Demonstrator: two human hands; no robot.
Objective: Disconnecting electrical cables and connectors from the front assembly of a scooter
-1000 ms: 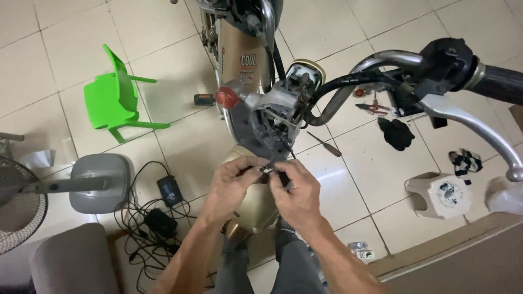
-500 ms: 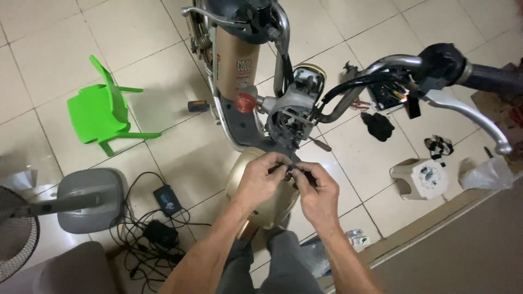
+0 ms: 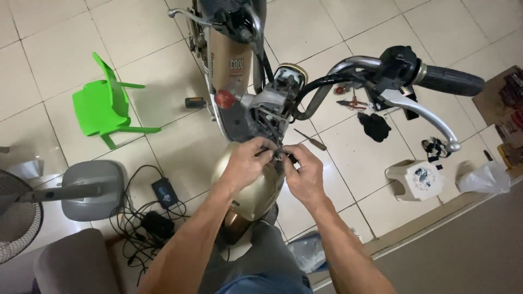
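Both hands pinch small dark wires (image 3: 278,155) at the scooter's open steering column (image 3: 267,117): left hand (image 3: 245,166) and right hand (image 3: 305,174) meet fingertip to fingertip. Just beneath lies the gold fender (image 3: 245,190). A screwdriver (image 3: 310,140) rests on the floor beside the right hand, a green chair (image 3: 106,103) well off to the left.

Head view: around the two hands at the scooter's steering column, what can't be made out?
- Small part pinched between left hand and right hand: too small, covered by fingers.
- Scooter front: cut off by the top edge.
- Tools on the floor: too small, partly behind the handlebar.
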